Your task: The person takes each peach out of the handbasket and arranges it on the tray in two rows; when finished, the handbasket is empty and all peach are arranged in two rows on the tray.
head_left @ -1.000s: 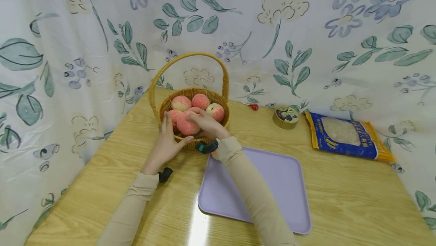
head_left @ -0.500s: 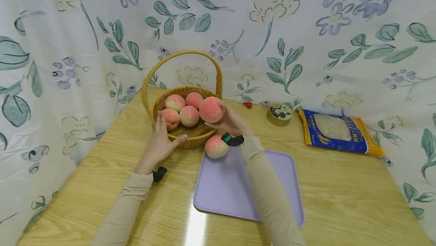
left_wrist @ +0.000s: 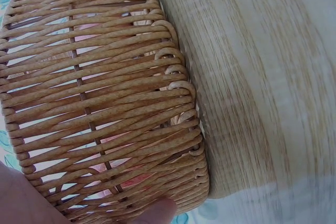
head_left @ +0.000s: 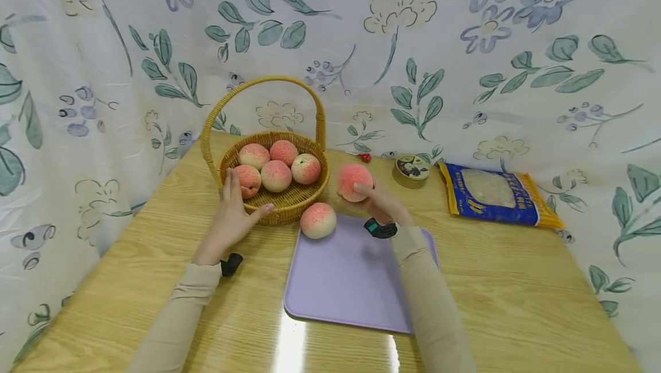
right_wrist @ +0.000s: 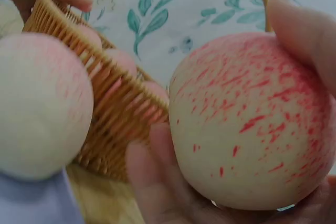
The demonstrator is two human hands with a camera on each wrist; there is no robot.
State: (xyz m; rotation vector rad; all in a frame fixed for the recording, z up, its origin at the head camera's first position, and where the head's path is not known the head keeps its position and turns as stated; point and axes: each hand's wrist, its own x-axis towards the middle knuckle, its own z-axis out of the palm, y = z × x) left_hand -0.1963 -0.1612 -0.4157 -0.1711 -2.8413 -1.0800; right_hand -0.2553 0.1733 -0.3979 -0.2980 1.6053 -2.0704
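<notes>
1. The wooden table (head_left: pixel 516 281) spreads out under both hands.
2. The lilac tray (head_left: pixel 341 287) lies beneath the right wrist and forearm.
3. The wicker basket (head_left: pixel 291 212) stands against the left hand (head_left: pixel 227 221), well to the left of the right hand (head_left: pixel 382 202).
4. That left hand is spread, thumb away from its straight fingers, touching the basket's near-left side.
5. The right hand curls round the held peach (head_left: pixel 355 182), thumb on one side, fingers on the other.
6. Another peach (head_left: pixel 318 221) sits at the tray's corner, left of the right hand; the basket peaches (head_left: pixel 276 176) (I count five) lie just beyond the left.
</notes>
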